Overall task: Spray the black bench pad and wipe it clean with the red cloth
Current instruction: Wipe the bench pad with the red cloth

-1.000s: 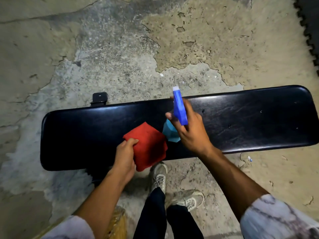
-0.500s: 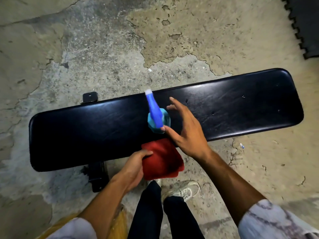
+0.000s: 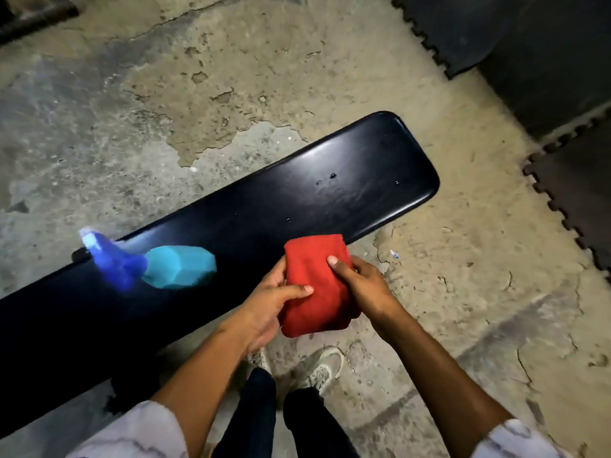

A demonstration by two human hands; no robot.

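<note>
The long black bench pad (image 3: 347,183) runs diagonally from lower left to upper right, with a few droplets on its right half. A folded red cloth (image 3: 315,285) is held at the pad's near edge by both hands: my left hand (image 3: 271,305) grips its left side, my right hand (image 3: 363,285) its right side, thumb on top. The spray bottle (image 3: 178,271), teal body with a blue head, lies on its side on the pad to the left of my hands, untouched.
Cracked, peeling concrete floor surrounds the bench. Dark interlocking rubber mats (image 3: 529,38) lie at the upper right and right edge. My legs and white shoes (image 3: 317,368) stand just below the pad's near edge.
My right hand has let go of the spray bottle, which now lies on the pad to the left. That hand has joined the left on the red cloth. The view has shifted right.
</note>
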